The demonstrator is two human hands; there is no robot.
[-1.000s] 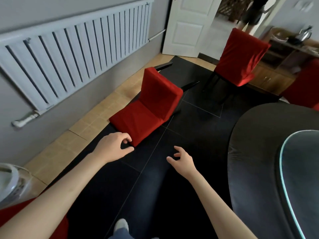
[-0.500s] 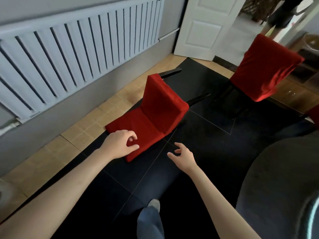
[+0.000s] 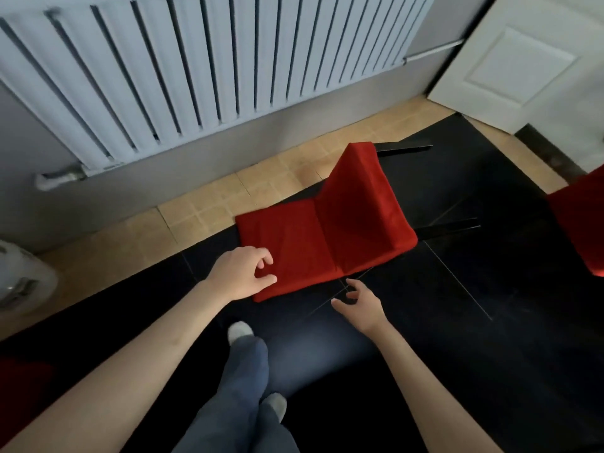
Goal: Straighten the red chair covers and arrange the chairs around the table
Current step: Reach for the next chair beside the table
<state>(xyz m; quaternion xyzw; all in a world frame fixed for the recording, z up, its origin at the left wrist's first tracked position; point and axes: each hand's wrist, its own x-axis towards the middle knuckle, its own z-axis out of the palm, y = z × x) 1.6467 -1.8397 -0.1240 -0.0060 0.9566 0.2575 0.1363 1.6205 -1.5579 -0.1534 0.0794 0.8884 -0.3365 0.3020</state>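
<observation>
A chair with a red cover [image 3: 323,243] lies tipped on its back on the black floor, its black legs [image 3: 447,227] pointing right toward the door. My left hand [image 3: 242,276] is over the near left corner of the chair's back, fingers and thumb loosely curled on top of the fabric with no fold held between them. Just off the chair's near edge, my right hand [image 3: 358,305] hovers above the floor with relaxed, spread fingers and holds nothing. A second red-covered chair [image 3: 578,223] is cut off by the right edge.
A white radiator [image 3: 202,67] runs along the grey wall behind the fallen chair. A white door [image 3: 529,60] stands at the back right, and a white appliance [image 3: 23,282] at the left edge. My legs and feet [image 3: 248,380] are below my hands.
I have stepped closer and look more steeply down. My left hand has moved from the chair's edge onto its near corner. My right hand has come nearer to the chair.
</observation>
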